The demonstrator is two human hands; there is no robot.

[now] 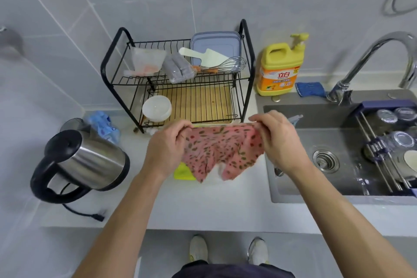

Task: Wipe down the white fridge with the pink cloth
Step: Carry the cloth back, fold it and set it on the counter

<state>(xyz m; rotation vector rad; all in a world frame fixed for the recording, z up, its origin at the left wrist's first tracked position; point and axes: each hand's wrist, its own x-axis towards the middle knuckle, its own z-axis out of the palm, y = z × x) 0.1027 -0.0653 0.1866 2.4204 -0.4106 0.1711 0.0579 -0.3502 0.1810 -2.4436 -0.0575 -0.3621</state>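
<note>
Pink cloth [222, 149] pinched by left hand [168, 144], right hand [277, 140]; kettle [90, 160] left, sink [316, 198] right.

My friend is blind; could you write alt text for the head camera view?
The left hand and right hand hold a pink patterned cloth stretched between them above a white counter, each pinching an upper corner. Behind stand a black dish rack and yellow detergent bottle; a kettle sits left, a sink right.

A black two-tier wire dish rack [178, 74] stands on the white desk [203, 205]. A white round bowl [156, 107] sits in its lower tier. Left of the rack stands a steel kettle with a black handle [85, 160]; right of it, a yellow detergent bottle [279, 67] and a grey sink [316, 198].
</note>
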